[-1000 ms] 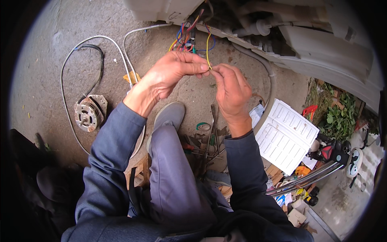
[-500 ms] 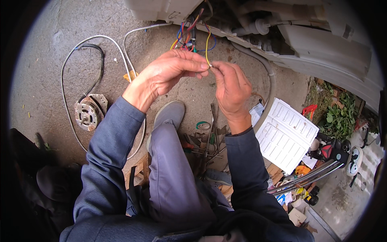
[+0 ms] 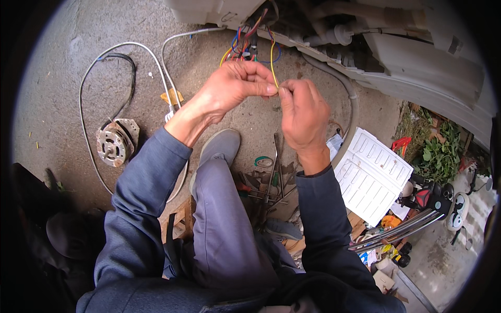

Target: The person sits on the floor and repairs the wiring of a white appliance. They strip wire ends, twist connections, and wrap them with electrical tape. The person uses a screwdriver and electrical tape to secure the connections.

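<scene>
A yellow wire (image 3: 273, 58) hangs from the opening of a pale machine housing (image 3: 216, 11) and runs down to my fingertips. My left hand (image 3: 235, 86) pinches it near its lower end between thumb and forefinger. Right beside it, my right hand (image 3: 302, 109) is pinched at the wire's tip, its fingertips almost touching the left thumb; the very end is hidden between them. Behind my left hand hangs a bundle of coloured wires (image 3: 244, 47), red, blue and yellow, with small connectors.
A round rusty motor (image 3: 116, 143) with a black cable lies on the concrete at left, within a loop of grey cord (image 3: 81, 104). Pliers and rods (image 3: 274, 172) lie by my shoe (image 3: 222, 146). At right are a grey hose (image 3: 352, 104), a white ribbed panel (image 3: 371, 175) and clutter.
Both hands have shifted slightly to the right. The bare wire end that showed between my fingertips is now covered by them.
</scene>
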`<action>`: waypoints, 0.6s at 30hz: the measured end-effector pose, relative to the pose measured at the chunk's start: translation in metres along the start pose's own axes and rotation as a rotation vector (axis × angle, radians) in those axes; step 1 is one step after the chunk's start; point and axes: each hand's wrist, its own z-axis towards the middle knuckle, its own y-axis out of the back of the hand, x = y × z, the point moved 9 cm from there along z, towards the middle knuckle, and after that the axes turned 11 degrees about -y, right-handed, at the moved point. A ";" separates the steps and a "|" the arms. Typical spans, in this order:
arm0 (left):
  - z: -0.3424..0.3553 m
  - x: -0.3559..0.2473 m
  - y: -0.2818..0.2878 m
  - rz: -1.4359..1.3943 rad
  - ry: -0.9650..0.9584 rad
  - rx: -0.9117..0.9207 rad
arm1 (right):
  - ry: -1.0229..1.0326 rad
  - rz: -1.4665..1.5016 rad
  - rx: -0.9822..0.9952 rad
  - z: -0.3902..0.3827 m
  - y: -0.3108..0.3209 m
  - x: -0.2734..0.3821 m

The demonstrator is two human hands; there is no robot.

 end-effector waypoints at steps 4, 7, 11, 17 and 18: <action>-0.001 -0.011 -0.002 0.248 -0.084 0.033 | -0.670 0.532 0.311 -0.011 -0.033 -0.055; -0.002 -0.010 -0.002 0.300 -0.052 0.070 | -1.035 1.129 0.600 -0.031 -0.060 -0.063; 0.001 -0.002 0.003 0.080 -0.043 0.041 | -0.988 0.990 0.528 -0.025 -0.052 -0.058; 0.001 -0.003 0.005 -0.027 -0.031 0.041 | -0.297 0.361 0.083 0.005 0.002 -0.029; 0.001 -0.003 0.005 -0.030 -0.027 0.044 | -0.210 0.298 0.087 0.006 0.004 -0.020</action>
